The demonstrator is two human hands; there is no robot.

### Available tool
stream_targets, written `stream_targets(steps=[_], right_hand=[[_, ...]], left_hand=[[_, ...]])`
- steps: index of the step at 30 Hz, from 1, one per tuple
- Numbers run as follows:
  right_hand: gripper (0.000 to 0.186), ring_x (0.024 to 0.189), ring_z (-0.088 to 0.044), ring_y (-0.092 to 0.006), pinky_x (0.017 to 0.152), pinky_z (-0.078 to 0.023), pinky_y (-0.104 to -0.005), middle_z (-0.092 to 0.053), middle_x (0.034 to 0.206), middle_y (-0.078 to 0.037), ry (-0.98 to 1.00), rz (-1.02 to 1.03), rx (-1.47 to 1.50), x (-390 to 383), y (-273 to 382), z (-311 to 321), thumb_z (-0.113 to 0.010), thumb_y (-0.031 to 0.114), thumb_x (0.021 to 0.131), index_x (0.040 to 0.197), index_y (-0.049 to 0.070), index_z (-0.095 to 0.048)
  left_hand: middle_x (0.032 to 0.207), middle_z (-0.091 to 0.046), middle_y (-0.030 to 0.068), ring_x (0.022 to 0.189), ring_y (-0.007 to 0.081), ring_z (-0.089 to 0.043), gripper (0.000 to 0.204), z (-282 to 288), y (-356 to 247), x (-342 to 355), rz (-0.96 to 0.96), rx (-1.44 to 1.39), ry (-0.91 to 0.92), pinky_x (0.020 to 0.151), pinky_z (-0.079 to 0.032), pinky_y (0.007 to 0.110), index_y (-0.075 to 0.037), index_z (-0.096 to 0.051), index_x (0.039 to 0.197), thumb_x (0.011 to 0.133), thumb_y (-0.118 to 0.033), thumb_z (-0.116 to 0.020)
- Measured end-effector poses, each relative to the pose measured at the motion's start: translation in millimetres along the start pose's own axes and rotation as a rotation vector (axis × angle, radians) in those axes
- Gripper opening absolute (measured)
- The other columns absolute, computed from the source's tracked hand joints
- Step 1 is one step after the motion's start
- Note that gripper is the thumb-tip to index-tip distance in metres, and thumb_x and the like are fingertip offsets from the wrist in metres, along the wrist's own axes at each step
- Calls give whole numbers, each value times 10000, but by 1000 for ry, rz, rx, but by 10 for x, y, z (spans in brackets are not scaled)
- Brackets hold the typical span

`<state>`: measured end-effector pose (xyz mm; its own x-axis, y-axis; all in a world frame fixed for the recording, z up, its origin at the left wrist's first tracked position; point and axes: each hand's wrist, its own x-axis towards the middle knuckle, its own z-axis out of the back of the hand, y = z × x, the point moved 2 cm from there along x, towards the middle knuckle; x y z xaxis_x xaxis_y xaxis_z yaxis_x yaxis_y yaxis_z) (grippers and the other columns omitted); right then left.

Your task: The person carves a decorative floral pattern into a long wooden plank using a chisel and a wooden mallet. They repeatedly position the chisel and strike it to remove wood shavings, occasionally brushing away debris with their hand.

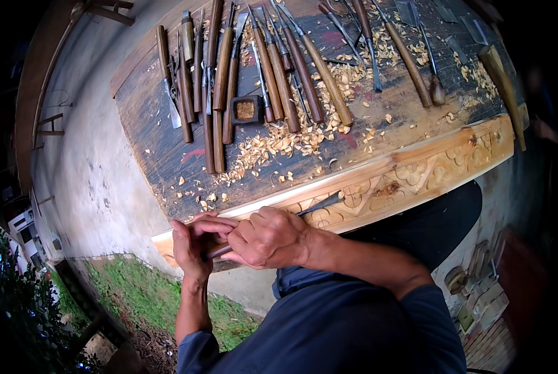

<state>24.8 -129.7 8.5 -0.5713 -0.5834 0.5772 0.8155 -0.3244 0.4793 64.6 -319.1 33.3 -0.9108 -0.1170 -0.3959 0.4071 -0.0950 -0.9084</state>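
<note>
Dark blue clothing [329, 330], lower centre. Dark weathered wooden tabletop [185, 156], upper centre, edged below by a long pale carved wooden board [378, 196]. Right hand [269, 237], centre, closed round a brown-handled steel chisel [321, 204], presumably for control, masks some carving; left hand [201, 242] loosely curled at the handle, grip unclear. Brown wooden-handled tools [327, 81], top, seemingly within reach; pale curled shavings [272, 146] between.

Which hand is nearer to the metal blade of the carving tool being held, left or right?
Right: the right hand grips the tool just behind the blade; the left hand is farther off, by the handle end.
</note>
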Motion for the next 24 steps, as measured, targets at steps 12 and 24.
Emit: stream_targets(steps=[12,24], right_hand=[[256,582,-588,-175,545,-461,-317,-491,654,-25,56,-195,-72,-87,478,833,-812,204,819,935,31,-663],[242,535,-399,-14,514,-293,-208,-627,687,-45,-514,-634,56,-83,-112,2393,-516,169,1127,996,-6,-621]], left_hand=[[1081,-773,225,1014,254,-725,727,-76,81,-39,-229,-126,-62,960,-553,388,97,-732,1180,1118,-573,-456],[1338,-688,164,1241,380,-642,593,-893,-190,-247,-863,962,-101,1067,-513,497,-33,-717,1263,807,-378,-872]])
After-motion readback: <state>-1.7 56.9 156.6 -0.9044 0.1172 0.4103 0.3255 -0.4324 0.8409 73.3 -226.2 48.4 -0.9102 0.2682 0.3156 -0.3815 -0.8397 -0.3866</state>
